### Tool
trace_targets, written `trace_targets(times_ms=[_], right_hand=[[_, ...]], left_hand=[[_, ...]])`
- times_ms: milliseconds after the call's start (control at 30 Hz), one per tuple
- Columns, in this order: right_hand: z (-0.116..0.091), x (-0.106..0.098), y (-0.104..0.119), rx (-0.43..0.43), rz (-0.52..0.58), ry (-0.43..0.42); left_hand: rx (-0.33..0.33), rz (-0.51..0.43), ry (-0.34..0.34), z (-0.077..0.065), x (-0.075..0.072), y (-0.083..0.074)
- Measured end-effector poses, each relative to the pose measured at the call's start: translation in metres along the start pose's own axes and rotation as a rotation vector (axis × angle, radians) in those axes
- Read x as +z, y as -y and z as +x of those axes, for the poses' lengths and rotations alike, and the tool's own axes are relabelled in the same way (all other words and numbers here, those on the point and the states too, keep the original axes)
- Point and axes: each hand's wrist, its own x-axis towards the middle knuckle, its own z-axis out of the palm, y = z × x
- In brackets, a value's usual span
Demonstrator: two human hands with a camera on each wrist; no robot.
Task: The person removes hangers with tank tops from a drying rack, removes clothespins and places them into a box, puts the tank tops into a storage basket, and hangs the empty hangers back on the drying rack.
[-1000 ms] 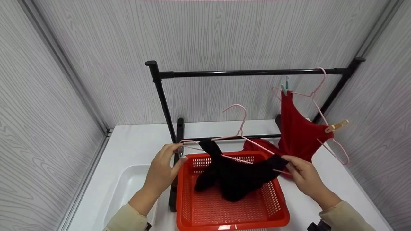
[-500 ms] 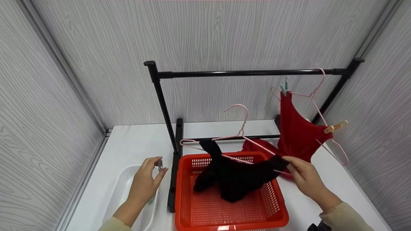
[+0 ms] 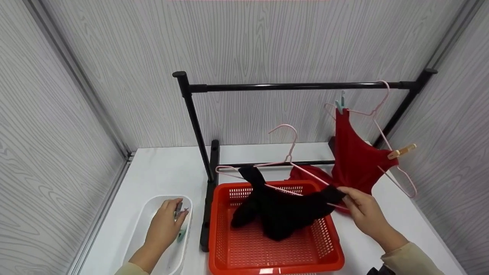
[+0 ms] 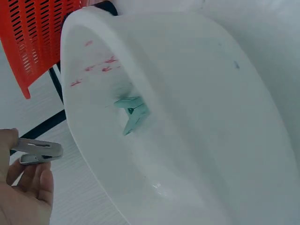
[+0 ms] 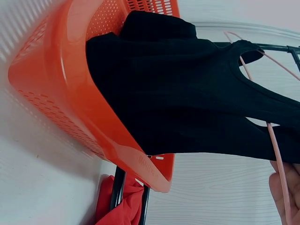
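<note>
over a red plastic basket's [image 3: 267, 254] far edge, a black cloth top [image 3: 290, 214] hangs on a pink wire hanger [image 3: 289, 156], right strap [image 3: 332, 193] pinched by the nearer right hand [image 3: 363, 211]; its free left strap [image 3: 251, 175] lies right of the left hand [image 3: 163, 225], which pinches a grey clip [image 4: 54, 150].

The person's left grip [image 3: 162, 225] is moving away from the left end of the pink hanger [image 3: 310, 174], going down and leftward over the white tub [image 3: 170, 254] and carrying a pinched grey clip [image 4: 44, 149] along. In the head view, this shift is uncovering a green clip [image 4: 138, 113] inside the tub.
</note>
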Motion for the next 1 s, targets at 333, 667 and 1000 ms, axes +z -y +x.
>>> trace_targets(times_ms=[333,667,1000], right_hand=[[-0.001,0.003,0.000,0.032,0.027,0.011],[-0.001,0.002,-0.001,0.034,0.029,0.013],[0.001,0.000,-0.002,0.049,0.024,0.010]], left_hand=[[-0.111,0.125,0.182,-0.013,-0.003,0.017],[-0.241,0.167,0.378,-0.019,-0.004,0.017],[-0.274,0.176,0.449,-0.023,0.005,0.023]])
